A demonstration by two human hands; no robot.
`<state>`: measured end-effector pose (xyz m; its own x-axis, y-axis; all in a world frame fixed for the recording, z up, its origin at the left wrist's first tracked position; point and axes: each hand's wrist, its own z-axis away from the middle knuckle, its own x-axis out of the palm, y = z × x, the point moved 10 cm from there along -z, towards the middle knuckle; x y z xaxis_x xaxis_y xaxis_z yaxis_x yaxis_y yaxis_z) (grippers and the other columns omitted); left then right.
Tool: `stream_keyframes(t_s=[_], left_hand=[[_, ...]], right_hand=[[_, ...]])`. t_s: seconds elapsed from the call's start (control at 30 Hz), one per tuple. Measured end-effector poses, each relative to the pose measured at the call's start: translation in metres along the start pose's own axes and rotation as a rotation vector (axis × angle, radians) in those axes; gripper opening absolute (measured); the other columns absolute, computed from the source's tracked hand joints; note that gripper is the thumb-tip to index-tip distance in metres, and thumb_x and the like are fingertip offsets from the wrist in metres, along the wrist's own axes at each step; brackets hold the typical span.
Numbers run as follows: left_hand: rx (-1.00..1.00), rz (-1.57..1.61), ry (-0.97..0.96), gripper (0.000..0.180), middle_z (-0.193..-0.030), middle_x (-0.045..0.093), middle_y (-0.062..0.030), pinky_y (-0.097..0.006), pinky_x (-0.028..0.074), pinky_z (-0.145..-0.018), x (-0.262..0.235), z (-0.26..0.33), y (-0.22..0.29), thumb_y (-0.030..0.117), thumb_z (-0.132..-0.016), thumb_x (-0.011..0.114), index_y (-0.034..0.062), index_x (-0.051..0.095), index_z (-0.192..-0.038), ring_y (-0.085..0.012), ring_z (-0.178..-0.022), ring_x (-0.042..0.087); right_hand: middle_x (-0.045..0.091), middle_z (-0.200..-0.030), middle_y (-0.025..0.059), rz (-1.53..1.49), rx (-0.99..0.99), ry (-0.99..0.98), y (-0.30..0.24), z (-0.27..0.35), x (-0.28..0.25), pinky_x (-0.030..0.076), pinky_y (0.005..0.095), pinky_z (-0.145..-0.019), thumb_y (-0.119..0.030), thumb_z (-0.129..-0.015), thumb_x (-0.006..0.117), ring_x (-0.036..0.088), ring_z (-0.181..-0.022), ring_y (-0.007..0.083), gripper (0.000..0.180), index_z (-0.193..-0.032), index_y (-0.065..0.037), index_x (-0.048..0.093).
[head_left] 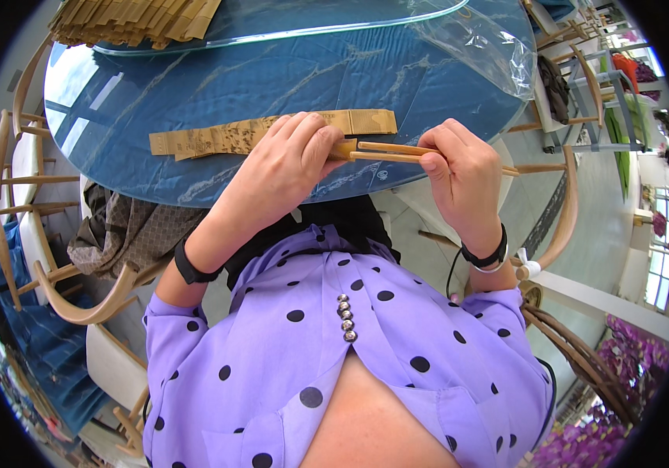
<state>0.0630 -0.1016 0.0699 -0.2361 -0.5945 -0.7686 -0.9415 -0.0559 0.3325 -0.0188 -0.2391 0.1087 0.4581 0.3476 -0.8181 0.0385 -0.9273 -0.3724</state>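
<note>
A pair of light wooden chopsticks [387,152] lies level over the table's near edge. My right hand [463,175] is closed on them, thumb and fingers pinching them towards their right end. Their left ends run into the open end of a narrow brown paper chopstick sleeve [340,150]. My left hand [287,156] is closed around this sleeve, hiding much of it. Beneath and beyond my left hand, flat brown paper sleeves [209,139] lie on the blue table; how many overlap there I cannot tell.
A thick pile of brown paper sleeves [135,19] rests at the far left by the glass turntable's edge [287,39]. Crumpled clear plastic [490,51] lies at the far right of the blue marbled tabletop [272,82]. Wooden chairs [568,210] stand around; a patterned brown cloth [127,234] hangs at left.
</note>
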Motion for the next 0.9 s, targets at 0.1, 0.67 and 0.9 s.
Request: stream_keyframes(t_s=[0.1, 0.67, 0.9], left_hand=[[-0.02, 0.025, -0.023, 0.037, -0.103, 0.058, -0.0135, -0.044, 0.051, -0.086, 0.001, 0.001, -0.003, 0.015, -0.086, 0.076, 0.0026, 0.053, -0.113, -0.0332, -0.094, 0.059], [-0.009, -0.007, 0.002, 0.032, -0.099, 0.057, -0.0121, -0.042, 0.05, -0.085, 0.0, -0.001, 0.0, 0.018, -0.088, 0.074, 0.002, 0.055, -0.108, -0.0302, -0.094, 0.059], [-0.023, 0.011, -0.021, 0.031, -0.099, 0.057, -0.0127, -0.042, 0.05, -0.086, 0.003, -0.001, 0.0, 0.019, -0.089, 0.073, 0.0016, 0.056, -0.108, -0.0307, -0.097, 0.06]], right_hand=[[0.045, -0.066, 0.0051, 0.189, -0.118, 0.065, -0.007, 0.006, -0.002, 0.039, 0.0345, -0.048, -0.041, -0.091, 0.073, 0.049, -0.055, 0.0223, 0.044, -0.07, -0.008, 0.054], [0.051, -0.072, 0.0049, 0.343, -0.326, -0.013, -0.015, 0.012, 0.016, 0.044, 0.0319, -0.052, -0.035, -0.094, 0.07, 0.055, -0.064, 0.0202, 0.036, -0.099, 0.001, 0.069], [0.055, -0.075, 0.0061, 0.343, -0.313, -0.059, -0.015, 0.013, 0.023, 0.046, 0.0321, -0.054, -0.029, -0.094, 0.069, 0.059, -0.066, 0.0213, 0.031, -0.101, 0.001, 0.068]])
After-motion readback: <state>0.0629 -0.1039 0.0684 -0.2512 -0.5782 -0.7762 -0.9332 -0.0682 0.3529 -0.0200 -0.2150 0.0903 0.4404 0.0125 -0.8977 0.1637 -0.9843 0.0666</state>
